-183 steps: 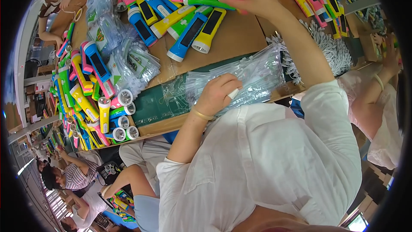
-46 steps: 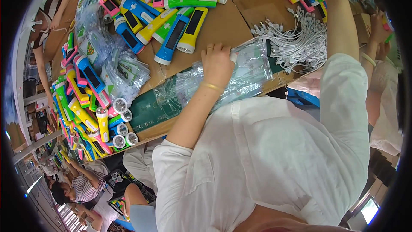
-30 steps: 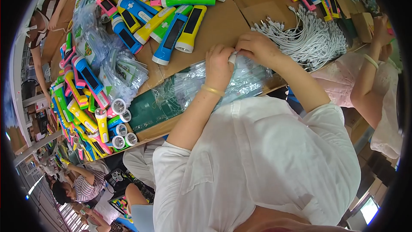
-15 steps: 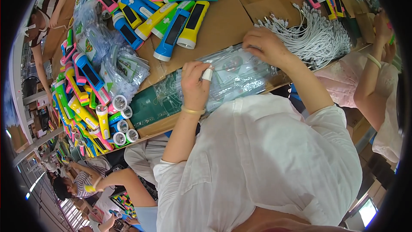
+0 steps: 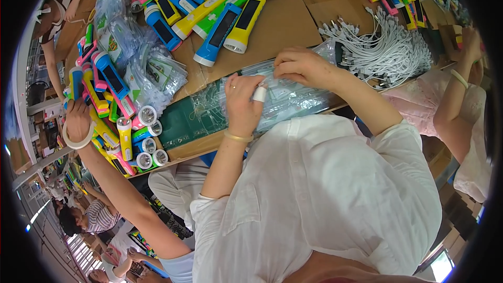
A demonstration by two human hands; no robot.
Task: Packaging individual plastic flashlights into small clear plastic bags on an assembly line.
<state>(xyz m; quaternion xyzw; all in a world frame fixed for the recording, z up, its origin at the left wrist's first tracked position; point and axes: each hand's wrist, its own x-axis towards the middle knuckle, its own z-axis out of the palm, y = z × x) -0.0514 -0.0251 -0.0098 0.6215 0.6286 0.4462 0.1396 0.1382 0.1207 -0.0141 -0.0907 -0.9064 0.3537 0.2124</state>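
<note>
While both hands press, bags point(image 5: 293, 97) overhang table's edge.

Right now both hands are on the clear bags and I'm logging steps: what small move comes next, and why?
Probably peel one bag free: the left hand presses flat on the stack of clear bags while the right hand pinches its far edge, and neither holds a flashlight.

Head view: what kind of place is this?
Likely a packing line in a small factory. Dozens of bright plastic flashlights lie piled on a cardboard-covered bench, beside a heap of white cables. Both hands rest on a stack of clear plastic bags, and other people work close alongside.
</note>
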